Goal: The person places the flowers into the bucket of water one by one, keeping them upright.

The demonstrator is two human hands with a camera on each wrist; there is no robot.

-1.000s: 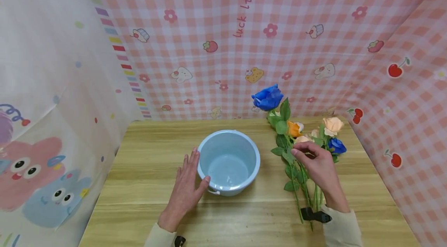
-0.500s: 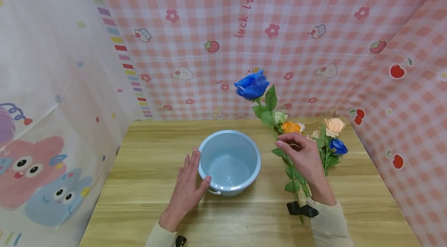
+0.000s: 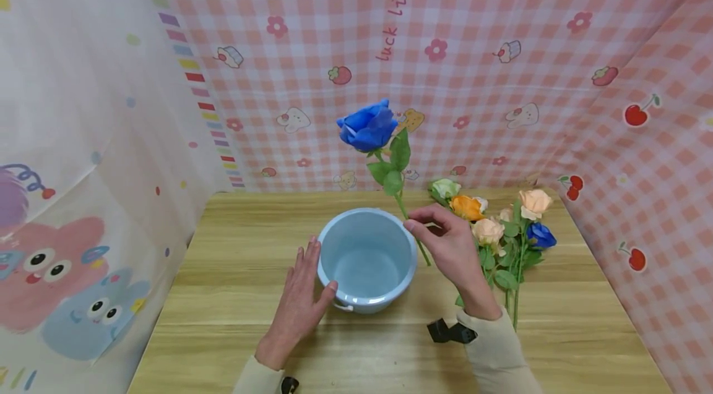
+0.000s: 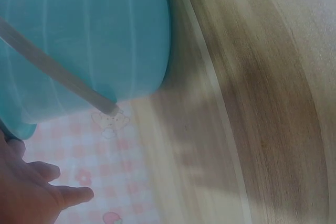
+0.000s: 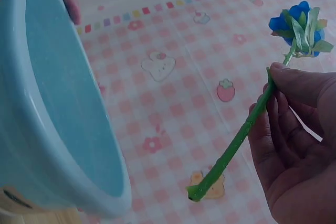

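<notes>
My right hand [image 3: 448,245] pinches the green stem of a blue rose [image 3: 369,127] between thumb and fingers, just right of a light blue bucket [image 3: 364,304]. The bloom is up and leans left; the lower stem end points down beside the bucket's rim. In the right wrist view the cut end of the stem [image 5: 231,148] hangs free, level with the bucket's open mouth. My left hand [image 3: 298,304] rests on the bucket's left rim with straight fingers, thumb at the front. The left wrist view shows the bucket's ribbed side, its pale handle [image 4: 63,74] and a few fingers [image 4: 73,196].
Several more roses lie on the wooden table [image 3: 245,233] at the right: an orange one [image 3: 466,207], peach ones [image 3: 535,203], a pale green one [image 3: 445,187] and another blue one [image 3: 540,235]. A pink checked cloth [image 3: 356,29] hangs behind the table.
My right hand has lifted the blue rose out of the pile and carried it left, up to the bucket's right rim. My left hand has stayed on the bucket.
</notes>
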